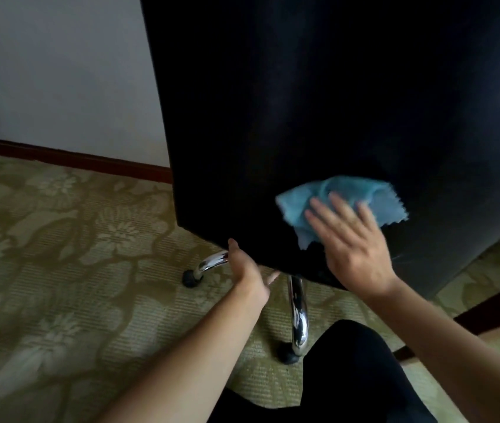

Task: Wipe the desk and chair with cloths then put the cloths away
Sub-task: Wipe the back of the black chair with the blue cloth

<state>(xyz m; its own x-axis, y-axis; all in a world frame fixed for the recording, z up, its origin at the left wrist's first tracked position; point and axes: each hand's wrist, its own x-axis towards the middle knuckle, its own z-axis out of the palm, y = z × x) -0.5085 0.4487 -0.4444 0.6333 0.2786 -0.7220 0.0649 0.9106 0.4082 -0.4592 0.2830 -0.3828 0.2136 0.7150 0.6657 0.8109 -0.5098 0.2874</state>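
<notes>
My right hand (354, 239) lies flat, fingers (322, 209) straight and spread, pressing a blue cloth (334, 193) against the black back panel of the chair (273, 117). The cloth sits under and just beyond my fingertips, bunched at the top, its zigzag edge trailing to the right of the hand, low on the panel near its bottom edge. My left hand (247, 267) hooks that same bottom edge to the left of the cloth, thumb up on the panel face; the other fingers curl under it, mostly hidden. Most of the unwiped black surface rises above the cloth, so I judge the next stroke runs upward or sideways along the panel, with the right hand doing the work and the left steadying. Below the panel, chrome legs (299, 315) on casters stand on patterned carpet (59, 239). No desk is visible.
</notes>
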